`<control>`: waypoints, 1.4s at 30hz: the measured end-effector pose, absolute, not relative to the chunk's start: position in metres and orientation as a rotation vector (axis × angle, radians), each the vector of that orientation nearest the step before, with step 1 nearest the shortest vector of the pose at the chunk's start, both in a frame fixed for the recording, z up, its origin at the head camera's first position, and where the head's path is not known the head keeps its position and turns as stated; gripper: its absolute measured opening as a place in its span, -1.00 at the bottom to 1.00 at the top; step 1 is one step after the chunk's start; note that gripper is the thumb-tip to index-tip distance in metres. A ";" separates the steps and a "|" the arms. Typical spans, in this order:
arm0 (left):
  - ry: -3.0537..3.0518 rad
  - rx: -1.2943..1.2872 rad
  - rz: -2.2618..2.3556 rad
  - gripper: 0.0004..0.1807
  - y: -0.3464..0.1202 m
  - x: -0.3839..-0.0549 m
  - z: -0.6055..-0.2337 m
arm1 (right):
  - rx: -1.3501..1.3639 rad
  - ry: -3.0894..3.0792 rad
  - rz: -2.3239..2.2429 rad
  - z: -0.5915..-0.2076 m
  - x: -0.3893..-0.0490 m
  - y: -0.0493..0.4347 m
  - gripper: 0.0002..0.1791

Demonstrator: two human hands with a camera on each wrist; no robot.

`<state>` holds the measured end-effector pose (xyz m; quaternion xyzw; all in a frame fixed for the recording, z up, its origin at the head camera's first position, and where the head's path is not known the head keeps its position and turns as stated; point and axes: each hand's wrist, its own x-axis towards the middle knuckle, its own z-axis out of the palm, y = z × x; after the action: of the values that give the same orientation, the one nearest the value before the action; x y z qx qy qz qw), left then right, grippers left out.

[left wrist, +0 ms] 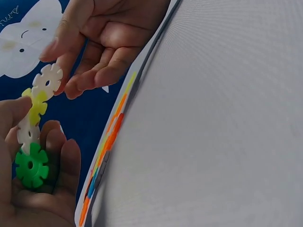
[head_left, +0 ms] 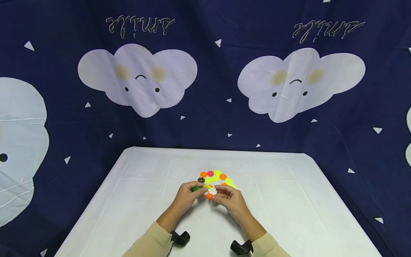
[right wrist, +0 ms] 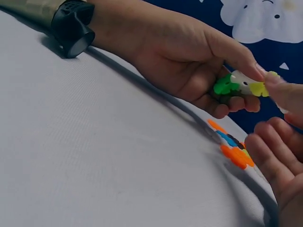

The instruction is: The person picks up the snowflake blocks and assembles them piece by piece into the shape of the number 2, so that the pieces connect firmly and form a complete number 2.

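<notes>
My left hand [head_left: 187, 194] holds a short chain of flower-shaped plastic interlocking discs. In the left wrist view the chain runs from a green disc [left wrist: 32, 165] by the palm, through a white disc [left wrist: 28, 134] and a yellow disc [left wrist: 38, 106], to another white disc [left wrist: 48, 79]. The left thumb presses on the yellow one. My right hand [head_left: 232, 202] pinches the end white disc between thumb and index finger, its other fingers loosely bent. In the right wrist view the right fingertips partly cover that end disc.
Loose discs lie on the white table [head_left: 144, 200] just beyond the hands, among them a pink disc [head_left: 210, 174], a dark disc [head_left: 201, 180] and an orange disc [head_left: 223, 176]. A dark blue cloth [head_left: 212, 121] with clouds hangs behind the table.
</notes>
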<state>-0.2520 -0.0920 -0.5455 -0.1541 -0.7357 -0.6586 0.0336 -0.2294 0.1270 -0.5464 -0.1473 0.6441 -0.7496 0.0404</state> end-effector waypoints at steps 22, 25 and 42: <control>-2.221 -0.402 -2.018 -0.85 -0.091 -0.254 -0.546 | -0.723 3.124 -1.227 -0.557 -0.238 0.109 -0.69; -2.228 -0.400 -2.018 -0.85 -0.091 -0.254 -0.546 | -0.720 3.124 -1.210 -0.556 -0.239 0.108 -0.69; -2.216 -0.407 -2.037 -0.86 -0.092 -0.253 -0.545 | -0.746 2.979 -1.394 -0.552 -0.235 0.110 -0.70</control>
<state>-0.2529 -0.0924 -0.5450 -0.1338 -0.7286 -0.6697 0.0524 -0.2349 0.1101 -0.5521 -0.2196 0.8774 -0.4106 -0.1152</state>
